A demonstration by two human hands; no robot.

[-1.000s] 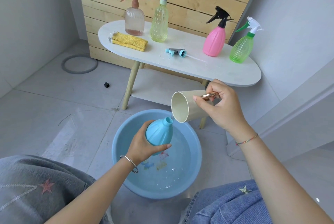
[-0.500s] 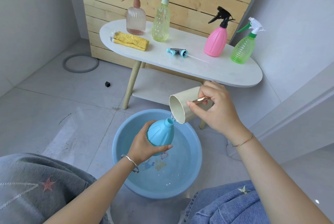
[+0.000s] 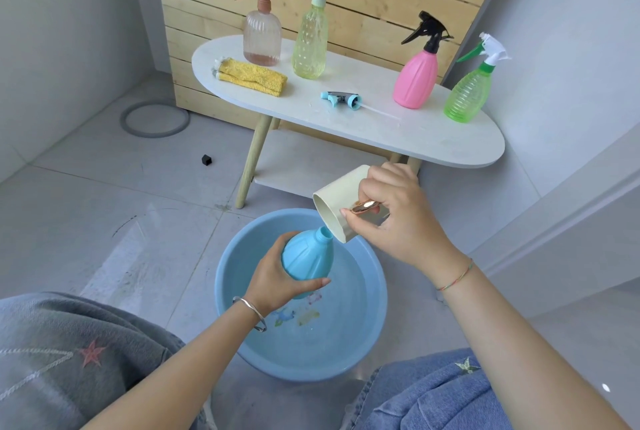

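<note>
My left fingers [image 3: 311, 283] grasp blue bottle [image 3: 308, 261]; right fingers [image 3: 388, 187] grasp cup [image 3: 341, 187], tilted onto bottle mouth; basin [image 3: 362, 325] beneath, shallow water.

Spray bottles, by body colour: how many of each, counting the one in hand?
clear brownish bottle: 1
yellow-green bottle: 1
pink bottle: 1
green bottle: 1
blue bottle, spray head off, held by the left hand: 1
Total: 5
</note>
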